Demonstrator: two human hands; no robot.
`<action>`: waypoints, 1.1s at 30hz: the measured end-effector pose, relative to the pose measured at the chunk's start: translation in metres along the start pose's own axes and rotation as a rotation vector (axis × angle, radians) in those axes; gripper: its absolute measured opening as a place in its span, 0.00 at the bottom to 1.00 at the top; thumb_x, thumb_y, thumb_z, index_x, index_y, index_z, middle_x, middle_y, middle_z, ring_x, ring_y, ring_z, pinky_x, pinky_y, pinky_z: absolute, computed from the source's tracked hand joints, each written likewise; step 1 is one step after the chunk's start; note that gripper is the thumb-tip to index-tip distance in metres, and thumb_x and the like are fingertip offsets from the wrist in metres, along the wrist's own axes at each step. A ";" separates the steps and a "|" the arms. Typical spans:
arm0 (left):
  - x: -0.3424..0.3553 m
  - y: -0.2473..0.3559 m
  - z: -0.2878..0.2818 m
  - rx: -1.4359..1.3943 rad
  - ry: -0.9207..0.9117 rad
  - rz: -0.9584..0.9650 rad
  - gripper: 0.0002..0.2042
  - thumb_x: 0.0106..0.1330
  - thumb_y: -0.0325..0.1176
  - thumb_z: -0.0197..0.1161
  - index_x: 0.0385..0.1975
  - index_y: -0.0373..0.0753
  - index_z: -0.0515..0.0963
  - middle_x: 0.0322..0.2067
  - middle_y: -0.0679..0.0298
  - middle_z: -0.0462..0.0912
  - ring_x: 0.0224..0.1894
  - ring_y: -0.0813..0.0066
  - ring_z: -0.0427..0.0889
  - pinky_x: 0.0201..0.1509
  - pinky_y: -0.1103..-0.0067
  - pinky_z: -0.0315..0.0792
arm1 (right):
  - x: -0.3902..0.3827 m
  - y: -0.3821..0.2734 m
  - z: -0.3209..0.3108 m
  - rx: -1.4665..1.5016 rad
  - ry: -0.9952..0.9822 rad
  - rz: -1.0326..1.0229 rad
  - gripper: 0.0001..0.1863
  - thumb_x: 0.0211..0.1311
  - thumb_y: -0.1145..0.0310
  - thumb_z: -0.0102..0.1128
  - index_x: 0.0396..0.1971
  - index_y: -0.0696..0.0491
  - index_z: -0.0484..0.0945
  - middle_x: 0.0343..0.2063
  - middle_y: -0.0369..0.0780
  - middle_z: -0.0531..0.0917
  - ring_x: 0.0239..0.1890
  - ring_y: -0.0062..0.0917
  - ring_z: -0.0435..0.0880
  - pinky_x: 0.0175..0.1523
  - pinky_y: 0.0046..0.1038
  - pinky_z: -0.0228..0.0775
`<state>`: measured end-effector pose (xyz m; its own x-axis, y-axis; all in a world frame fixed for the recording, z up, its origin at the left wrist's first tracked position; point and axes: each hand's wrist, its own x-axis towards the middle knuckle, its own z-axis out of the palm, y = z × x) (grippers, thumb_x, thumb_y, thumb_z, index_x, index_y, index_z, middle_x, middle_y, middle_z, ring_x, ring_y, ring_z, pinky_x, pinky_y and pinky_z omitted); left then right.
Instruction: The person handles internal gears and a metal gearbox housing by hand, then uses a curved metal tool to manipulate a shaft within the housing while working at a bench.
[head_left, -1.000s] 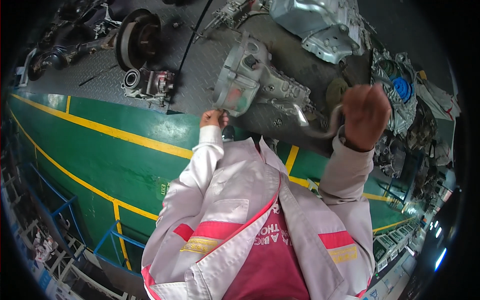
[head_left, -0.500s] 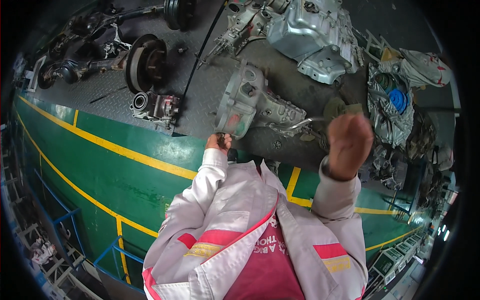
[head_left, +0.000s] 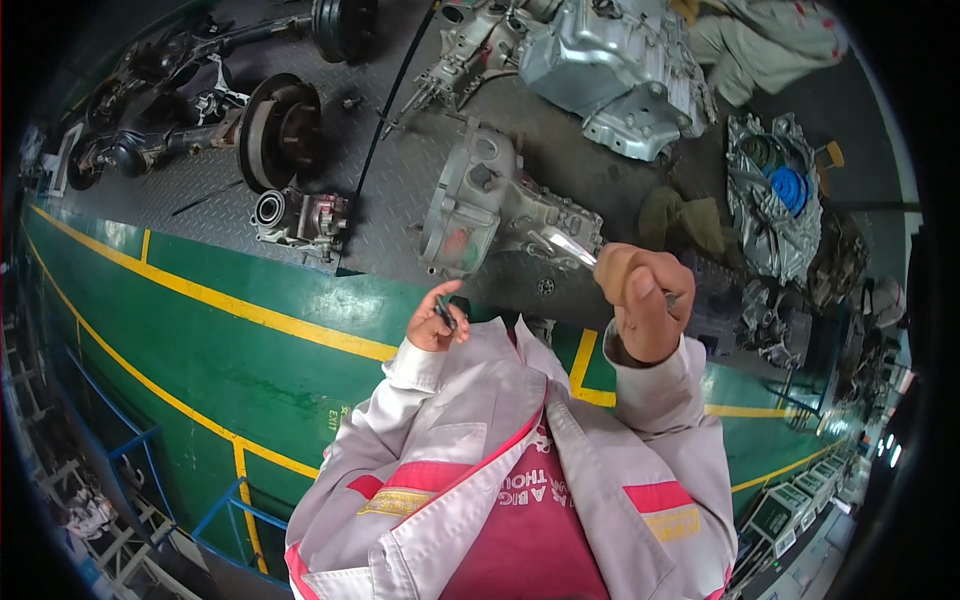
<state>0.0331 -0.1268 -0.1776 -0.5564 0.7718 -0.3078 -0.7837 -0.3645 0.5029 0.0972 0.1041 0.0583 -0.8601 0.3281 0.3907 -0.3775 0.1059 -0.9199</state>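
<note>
Silver bar | right hand clamped on it | left hand gripping small dark piece (grey housing near)

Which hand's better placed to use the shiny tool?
Probably the right hand: it grips the shiny tool, which extends toward the gearbox; the left hand holds a small dark piece.

I'm getting dull grey on the gearbox housing with patches of red and green, bright blue on the disc, dark diamond tread across the worktop, yellow-striped green floor, off-white jacket banded red!
</note>
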 end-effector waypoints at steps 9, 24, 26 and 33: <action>0.030 -0.030 0.009 -0.126 0.149 -0.502 0.12 0.60 0.46 0.55 0.27 0.45 0.69 0.20 0.59 0.76 0.20 0.63 0.78 0.17 0.78 0.69 | 0.056 0.002 -0.069 0.121 0.768 0.168 0.20 0.62 0.61 0.50 0.12 0.49 0.60 0.11 0.33 0.64 0.15 0.18 0.62 0.23 0.23 0.56; 0.088 -0.089 0.024 -0.044 0.374 -0.414 0.08 0.68 0.32 0.43 0.44 0.42 0.67 0.29 0.61 0.78 0.38 0.65 0.79 0.44 0.69 0.74 | -0.010 -0.003 -0.060 -0.336 0.254 -0.093 0.12 0.61 0.71 0.47 0.22 0.61 0.73 0.25 0.43 0.76 0.35 0.28 0.75 0.52 0.39 0.64; 0.100 -0.097 0.021 -0.048 0.407 -0.397 0.08 0.67 0.33 0.44 0.43 0.43 0.67 0.29 0.62 0.78 0.37 0.65 0.79 0.43 0.68 0.74 | -0.005 0.006 -0.062 -0.496 0.564 -0.028 0.13 0.60 0.68 0.49 0.20 0.61 0.72 0.24 0.46 0.77 0.37 0.36 0.76 0.53 0.45 0.62; 0.134 -0.119 0.010 -0.122 0.446 -0.438 0.11 0.66 0.44 0.45 0.33 0.45 0.71 0.25 0.64 0.80 0.32 0.66 0.79 0.41 0.69 0.72 | -0.020 -0.004 -0.067 -0.826 0.467 -0.121 0.13 0.60 0.66 0.49 0.29 0.63 0.74 0.26 0.46 0.77 0.38 0.37 0.76 0.52 0.41 0.64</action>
<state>0.0549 0.0252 -0.2710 -0.2181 0.5808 -0.7843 -0.9758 -0.1411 0.1668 0.1388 0.1599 0.0520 -0.5399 0.5940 0.5964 0.0603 0.7340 -0.6765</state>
